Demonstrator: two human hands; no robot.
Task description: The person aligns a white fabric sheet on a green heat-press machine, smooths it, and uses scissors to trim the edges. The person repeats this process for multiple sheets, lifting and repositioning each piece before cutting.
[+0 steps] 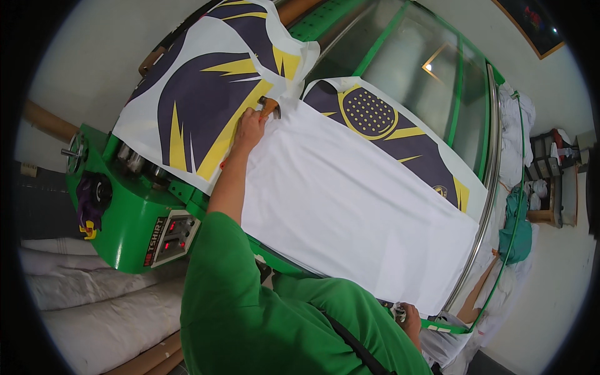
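Observation:
My left hand (250, 130) reaches far across the work and is closed on a small orange-brown tool (269, 108) with a dark curved end; its exact kind is unclear. It rests where the left printed sheet (206, 94), purple, yellow and white, meets a plain white cloth (350, 200). Under the cloth's far edge lies another printed sheet (422, 150) with a dotted racket shape. Down at the near right edge, my right hand (410, 320) has its fingers curled beside a small metallic object (399, 312). What it grips there is partly hidden.
A green machine (131, 225) with a control panel (174, 237) carries the sheets. Its far side has a glassy panel (406, 69), and a metal bar (481, 231) runs along the right. Wrapped rolls (112, 312) lie at lower left. Teal cloth (516, 228) hangs at right.

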